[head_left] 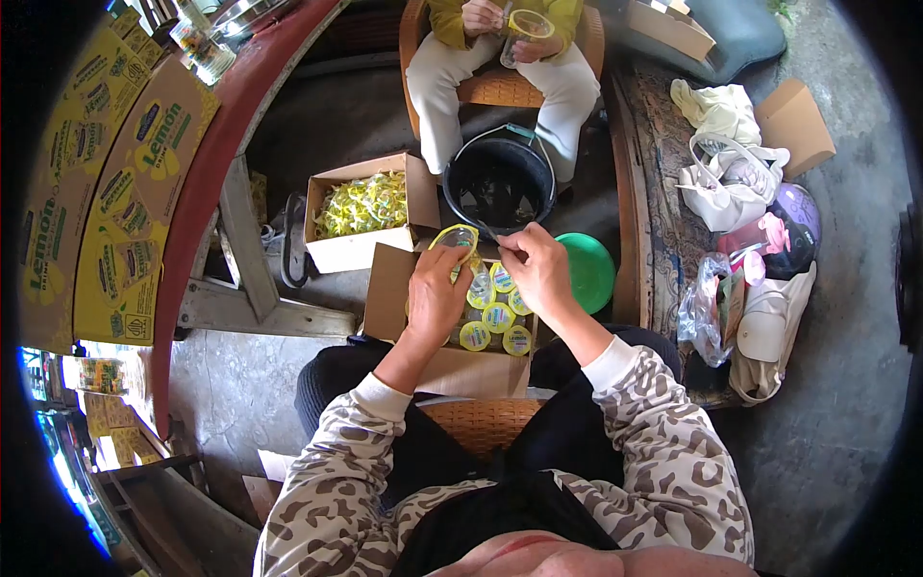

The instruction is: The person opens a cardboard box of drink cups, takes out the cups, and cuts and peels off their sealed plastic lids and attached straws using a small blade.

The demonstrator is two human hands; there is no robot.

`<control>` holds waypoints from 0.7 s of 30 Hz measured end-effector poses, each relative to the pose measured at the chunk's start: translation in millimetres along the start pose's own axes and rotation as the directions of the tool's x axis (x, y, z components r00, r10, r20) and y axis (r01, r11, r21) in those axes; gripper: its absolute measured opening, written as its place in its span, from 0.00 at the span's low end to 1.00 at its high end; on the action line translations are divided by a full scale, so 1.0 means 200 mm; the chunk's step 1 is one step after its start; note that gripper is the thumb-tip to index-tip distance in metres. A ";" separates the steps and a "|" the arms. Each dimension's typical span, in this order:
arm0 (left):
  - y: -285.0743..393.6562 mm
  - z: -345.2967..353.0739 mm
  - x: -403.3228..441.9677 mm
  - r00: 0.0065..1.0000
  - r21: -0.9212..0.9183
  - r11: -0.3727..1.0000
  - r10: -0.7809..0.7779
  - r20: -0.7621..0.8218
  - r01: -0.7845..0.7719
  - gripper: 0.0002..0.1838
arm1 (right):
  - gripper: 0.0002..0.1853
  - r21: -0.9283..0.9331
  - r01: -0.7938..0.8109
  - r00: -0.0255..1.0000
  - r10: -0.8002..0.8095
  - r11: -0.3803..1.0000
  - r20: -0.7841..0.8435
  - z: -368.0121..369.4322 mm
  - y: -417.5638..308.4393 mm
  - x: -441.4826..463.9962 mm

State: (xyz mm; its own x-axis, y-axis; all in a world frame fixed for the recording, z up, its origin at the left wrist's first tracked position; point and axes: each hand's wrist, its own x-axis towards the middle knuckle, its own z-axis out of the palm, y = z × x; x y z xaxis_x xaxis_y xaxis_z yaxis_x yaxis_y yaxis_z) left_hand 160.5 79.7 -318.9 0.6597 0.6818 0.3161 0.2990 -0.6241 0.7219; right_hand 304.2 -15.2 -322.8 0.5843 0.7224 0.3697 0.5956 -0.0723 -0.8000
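My left hand [438, 296] is closed around a clear plastic cup [455, 237] with a yellow rim, tilted over the open carton. To its right, my right hand [536, 269] is in a pinch; a thin dark bit shows at its fingertips, too small to name. Below both hands, a cardboard box [452, 373] between my knees holds several sealed drink cups [497, 317] with yellow and green printed lids. The black bucket [500, 197] stands just beyond my fingers, its inside dark. A green round basin [585, 273] is right of my right hand.
A carton [361, 242] of yellow-green wrappers or strips stands left of the bucket. Opposite sits a person [510, 48] holding a clear cup. Lemon drink cartons [125, 192] line the red-edged table at left. Bags [735, 183] and a helmet [796, 226] lie on the right bench.
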 end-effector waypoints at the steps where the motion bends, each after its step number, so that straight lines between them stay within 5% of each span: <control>1: 0.00 0.00 0.00 1.000 0.002 1.000 -0.003 0.000 0.003 0.11 | 0.04 0.002 -0.001 1.000 0.001 1.000 0.002 0.00 -0.01 -0.01; 7: 0.02 -0.02 0.03 1.000 0.032 0.999 -0.013 -0.016 0.014 0.12 | 0.04 -0.127 0.168 0.986 -0.167 0.978 0.017 0.00 -0.09 -0.04; 16: 0.03 -0.02 0.02 0.994 0.023 0.994 -0.111 0.007 0.110 0.10 | 0.06 -0.192 0.201 0.979 -0.190 0.961 0.072 -0.01 -0.10 -0.05; 21: 0.01 0.01 0.00 1.000 0.044 0.999 0.011 -0.016 -0.011 0.09 | 0.08 -0.221 0.211 0.976 -0.194 0.952 0.095 0.02 -0.08 -0.07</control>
State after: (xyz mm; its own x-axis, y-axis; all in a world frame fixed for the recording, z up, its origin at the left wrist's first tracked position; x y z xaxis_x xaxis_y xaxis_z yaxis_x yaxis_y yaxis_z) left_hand 161.9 77.9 -318.7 0.6522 0.6806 0.3339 0.3222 -0.6475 0.6906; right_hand 284.8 -21.5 -316.0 0.4027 0.7846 0.4715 0.8120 -0.0684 -0.5796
